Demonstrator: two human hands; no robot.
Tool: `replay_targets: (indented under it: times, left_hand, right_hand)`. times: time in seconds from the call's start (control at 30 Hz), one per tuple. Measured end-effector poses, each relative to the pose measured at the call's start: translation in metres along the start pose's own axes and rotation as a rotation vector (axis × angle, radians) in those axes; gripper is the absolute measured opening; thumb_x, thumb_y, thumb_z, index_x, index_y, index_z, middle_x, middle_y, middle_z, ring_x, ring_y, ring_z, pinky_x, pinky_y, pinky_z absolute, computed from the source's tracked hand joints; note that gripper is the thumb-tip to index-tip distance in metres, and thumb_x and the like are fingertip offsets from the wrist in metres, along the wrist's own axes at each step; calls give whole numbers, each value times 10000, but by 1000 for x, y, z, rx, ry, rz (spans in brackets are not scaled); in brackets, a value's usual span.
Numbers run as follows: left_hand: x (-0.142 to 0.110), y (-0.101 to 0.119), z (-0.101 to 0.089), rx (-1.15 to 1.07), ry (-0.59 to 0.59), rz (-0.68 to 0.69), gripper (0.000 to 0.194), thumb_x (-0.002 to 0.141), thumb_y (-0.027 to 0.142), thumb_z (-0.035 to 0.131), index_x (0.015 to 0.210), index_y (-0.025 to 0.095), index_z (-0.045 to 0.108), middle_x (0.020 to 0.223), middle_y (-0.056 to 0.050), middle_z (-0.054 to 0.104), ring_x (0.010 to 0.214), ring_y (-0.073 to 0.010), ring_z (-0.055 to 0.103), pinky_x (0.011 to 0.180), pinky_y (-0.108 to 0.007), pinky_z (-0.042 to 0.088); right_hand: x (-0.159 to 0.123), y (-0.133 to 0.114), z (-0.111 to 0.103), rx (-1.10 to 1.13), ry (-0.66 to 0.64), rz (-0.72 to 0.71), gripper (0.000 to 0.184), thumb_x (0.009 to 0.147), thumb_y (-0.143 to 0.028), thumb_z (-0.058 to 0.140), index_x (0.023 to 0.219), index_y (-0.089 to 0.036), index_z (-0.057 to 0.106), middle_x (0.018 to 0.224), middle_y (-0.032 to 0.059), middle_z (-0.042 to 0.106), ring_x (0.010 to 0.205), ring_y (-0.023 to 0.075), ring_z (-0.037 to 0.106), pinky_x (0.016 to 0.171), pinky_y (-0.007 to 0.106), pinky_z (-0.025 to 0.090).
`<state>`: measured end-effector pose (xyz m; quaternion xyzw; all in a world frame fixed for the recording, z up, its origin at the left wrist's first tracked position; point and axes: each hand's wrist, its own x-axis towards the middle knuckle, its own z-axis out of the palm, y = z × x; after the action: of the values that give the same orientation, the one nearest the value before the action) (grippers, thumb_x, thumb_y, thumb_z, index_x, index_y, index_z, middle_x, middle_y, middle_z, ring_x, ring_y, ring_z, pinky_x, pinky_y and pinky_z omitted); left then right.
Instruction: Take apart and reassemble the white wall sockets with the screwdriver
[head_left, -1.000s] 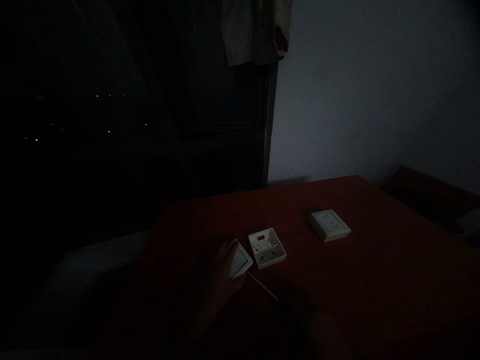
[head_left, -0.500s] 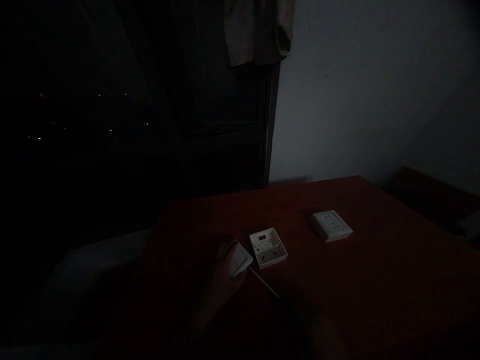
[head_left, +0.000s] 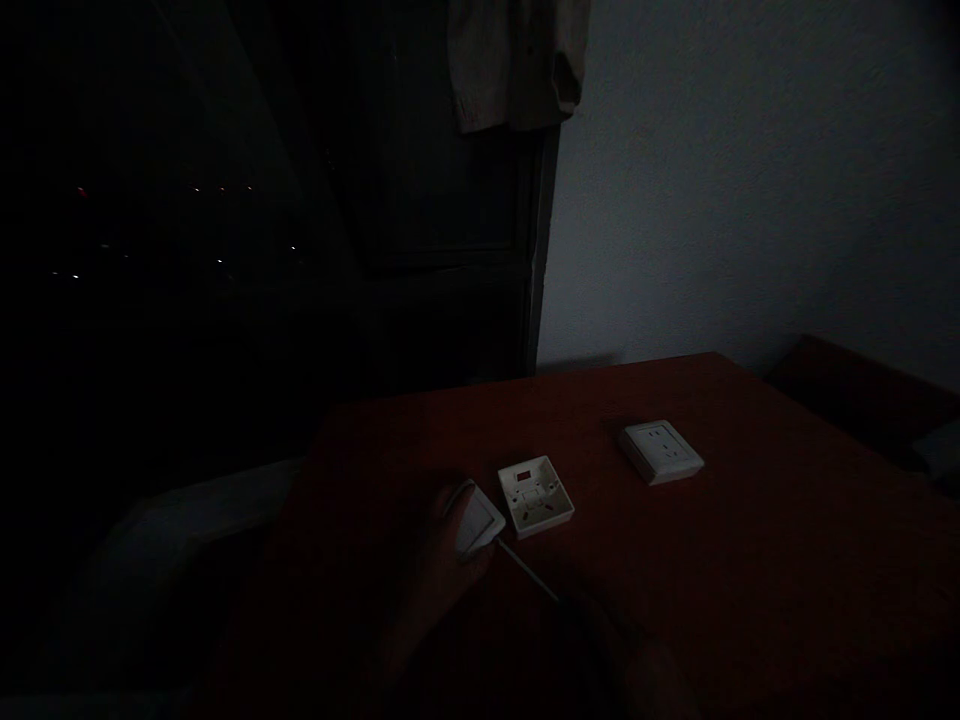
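Observation:
My left hand [head_left: 442, 570] is closed around a white square faceplate [head_left: 478, 522], tilted above the table; it looks like a wall switch or socket cover. In deep shadow at the lower right, my right hand [head_left: 615, 640] grips a screwdriver [head_left: 529, 570], whose handle is too dark to make out. The thin metal shaft points up and left, its tip at the faceplate's lower right edge. Just right of the faceplate lies a white open mounting box [head_left: 536, 496], hollow side up, with slots in its floor.
Farther right on the reddish-brown table [head_left: 772, 520] sits a white wall socket [head_left: 663, 451] on its box, face up. Behind are a dark window [head_left: 450, 200], a hanging cloth [head_left: 517, 65] and a pale wall [head_left: 712, 180]. Light is very dim.
The screwdriver's tip stays at the faceplate's edge while its handle end has dropped very slightly. Faceplate, box and socket look almost unmoved.

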<state>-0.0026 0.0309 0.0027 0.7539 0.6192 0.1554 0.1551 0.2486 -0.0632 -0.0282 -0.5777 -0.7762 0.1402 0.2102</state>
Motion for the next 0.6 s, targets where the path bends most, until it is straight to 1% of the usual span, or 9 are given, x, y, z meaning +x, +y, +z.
replay_targets:
  times: [0.13, 0.27, 0.33, 0.47, 0.6]
  left_hand:
    - [0, -2, 0, -40, 9, 34, 678, 754, 335, 625, 1392, 279, 403, 1477, -49, 360, 1345, -286, 357, 1100, -425, 315]
    - [0, -2, 1, -65, 17, 24, 694, 741, 320, 636, 1394, 264, 405, 1454, -67, 386, 1326, -288, 380, 1090, -432, 331]
    - [0, 0, 0, -71, 23, 7, 694, 740, 321, 635, 1393, 268, 406, 1453, -68, 386, 1328, -293, 378, 1089, -440, 332]
    - [0, 3, -2, -66, 3, -10, 690, 735, 302, 630, 1387, 257, 410, 1461, -72, 377, 1329, -290, 380, 1095, -443, 328]
    - [0, 0, 0, -61, 7, 20, 688, 741, 292, 625, 1392, 253, 406, 1459, -69, 386, 1332, -282, 379, 1100, -434, 326]
  right_hand:
    - [0, -3, -4, -38, -15, -25, 426, 863, -227, 539, 1288, -246, 568, 1283, 67, 615, 1091, 224, 641, 860, 278, 559]
    - [0, -4, -5, -16, -75, 6, 460, 866, -220, 534, 1325, -260, 531, 1326, 71, 578, 1147, 234, 603, 902, 300, 539]
    - [0, -2, -3, -14, -89, 26, 458, 868, -217, 526, 1322, -272, 534, 1324, 68, 580, 1129, 238, 615, 900, 307, 541]
    - [-1, 1, 2, -39, -89, 49, 430, 876, -223, 516, 1301, -270, 556, 1313, 71, 589, 1100, 247, 634, 826, 294, 578]
    - [-1, 0, 7, -81, -85, 15, 431, 852, -163, 521, 1273, -231, 581, 1306, 85, 591, 1120, 248, 621, 866, 294, 558]
